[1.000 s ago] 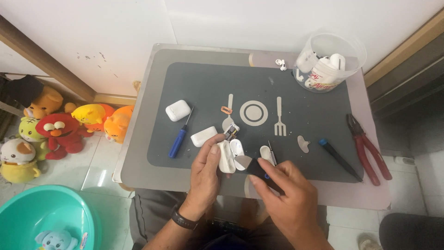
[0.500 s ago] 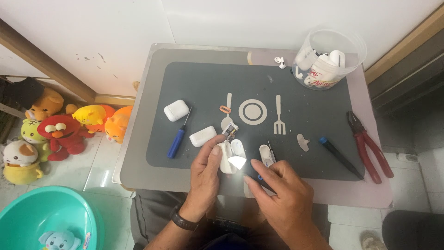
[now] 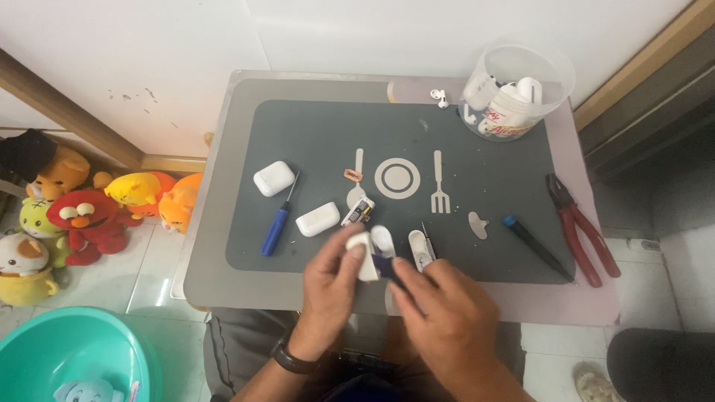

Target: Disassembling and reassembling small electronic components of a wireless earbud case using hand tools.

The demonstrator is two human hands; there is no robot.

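A small white plastic shell piece (image 3: 363,249), rounded and glossy, sits tilted at the near edge of the mat, just near of a matching white half. A dark-handled tool (image 3: 387,268) lies slanted against its right side, touching it.

The mat (image 3: 313,123) lies on the table (image 3: 223,246). At its near edge the left hand (image 3: 333,283) and right hand (image 3: 445,316) meet around a small case shell (image 3: 362,249). Left of them lie a case (image 3: 318,219), a screwdriver (image 3: 275,231) and, farther back, another case (image 3: 274,178). To the right lie a second screwdriver (image 3: 538,247) and, off the mat, pliers (image 3: 581,227). A tub (image 3: 516,93) stands at the far right corner. Plush toys (image 3: 89,216) and a basin (image 3: 67,357) sit on the floor to the left
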